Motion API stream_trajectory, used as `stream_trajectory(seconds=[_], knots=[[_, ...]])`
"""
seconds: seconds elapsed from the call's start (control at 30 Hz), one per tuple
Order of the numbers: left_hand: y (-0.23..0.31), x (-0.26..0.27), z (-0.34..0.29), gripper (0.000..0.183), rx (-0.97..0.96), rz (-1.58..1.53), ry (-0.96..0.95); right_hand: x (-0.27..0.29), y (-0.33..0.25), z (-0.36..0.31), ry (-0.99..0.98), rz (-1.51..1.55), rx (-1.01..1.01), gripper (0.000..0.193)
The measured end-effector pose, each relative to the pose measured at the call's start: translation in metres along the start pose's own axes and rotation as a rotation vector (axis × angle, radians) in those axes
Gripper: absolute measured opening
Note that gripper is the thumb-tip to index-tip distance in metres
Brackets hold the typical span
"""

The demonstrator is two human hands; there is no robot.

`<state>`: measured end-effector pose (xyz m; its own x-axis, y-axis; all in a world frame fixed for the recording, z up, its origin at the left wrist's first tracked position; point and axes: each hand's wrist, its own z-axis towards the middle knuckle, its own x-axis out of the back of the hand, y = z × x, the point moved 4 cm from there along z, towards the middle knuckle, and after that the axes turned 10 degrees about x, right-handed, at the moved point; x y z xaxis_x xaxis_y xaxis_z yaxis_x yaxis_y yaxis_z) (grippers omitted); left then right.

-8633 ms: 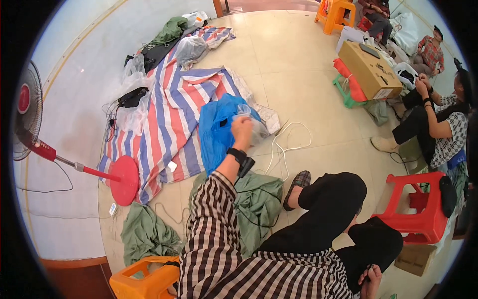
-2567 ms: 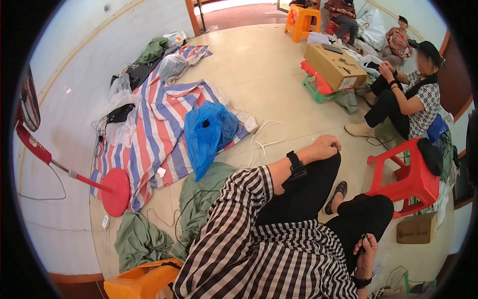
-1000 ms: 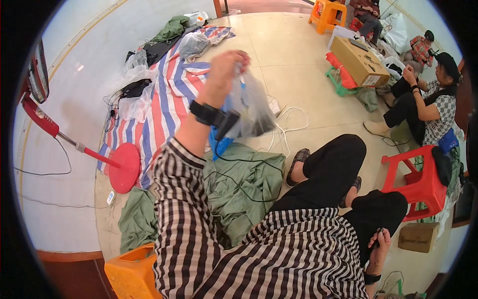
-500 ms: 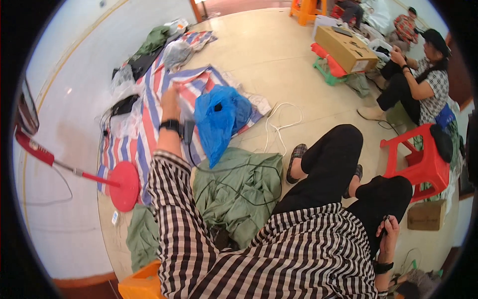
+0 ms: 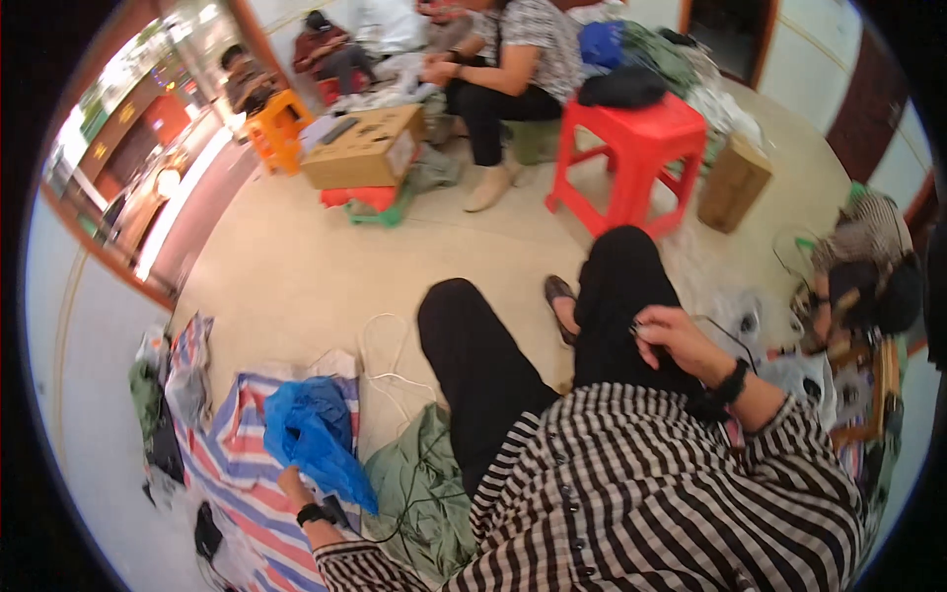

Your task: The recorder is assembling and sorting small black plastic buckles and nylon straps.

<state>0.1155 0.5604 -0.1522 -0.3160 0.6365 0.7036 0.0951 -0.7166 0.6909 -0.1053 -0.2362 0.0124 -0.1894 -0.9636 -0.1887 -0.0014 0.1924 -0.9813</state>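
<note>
At the lower left, my left hand (image 5: 293, 481) reaches over a red, white and blue striped sheet (image 5: 232, 474), beside a crumpled blue plastic bag (image 5: 321, 454). Its fingers are too small and blurred to make out. Above my right thigh, my right hand (image 5: 673, 340) is closed in a pinch on a small dark thing I cannot identify. A thin dark cord (image 5: 725, 331) shows just beyond that hand. Green cloth (image 5: 424, 493) lies in folds between the bag and my legs, with a dark cord across it.
A red stool (image 5: 631, 148) with a black item on top stands ahead, beside a brown carton (image 5: 735, 183). Across the floor, a seated person (image 5: 513, 69) works near a cardboard box (image 5: 365, 146). A white cord (image 5: 380, 350) curls near my left knee. Another person (image 5: 868, 247) is at right.
The view has swung to the right. My left hand has drawn back from the bag's far left to its near left side. My right hand has risen from beside my thigh to above it.
</note>
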Motion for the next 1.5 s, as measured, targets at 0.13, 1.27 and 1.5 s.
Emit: stream_trajectory(seconds=[0.13,1.27,1.5], knots=[[0.158,-0.044,0.025,0.02,0.458,-0.46,-0.145,0.009,-0.006,0.001,0.156,0.124,0.011,0.011],[0.632,-0.223,-0.278,0.017,-0.152,-0.764,-1.42,-0.012,-0.073,-0.021,-0.002,-0.019,0.27,0.024],[0.621,-0.221,-0.269,0.017,-0.037,-0.894,-1.515,-0.015,-0.064,-0.02,-0.118,0.157,0.193,0.032]])
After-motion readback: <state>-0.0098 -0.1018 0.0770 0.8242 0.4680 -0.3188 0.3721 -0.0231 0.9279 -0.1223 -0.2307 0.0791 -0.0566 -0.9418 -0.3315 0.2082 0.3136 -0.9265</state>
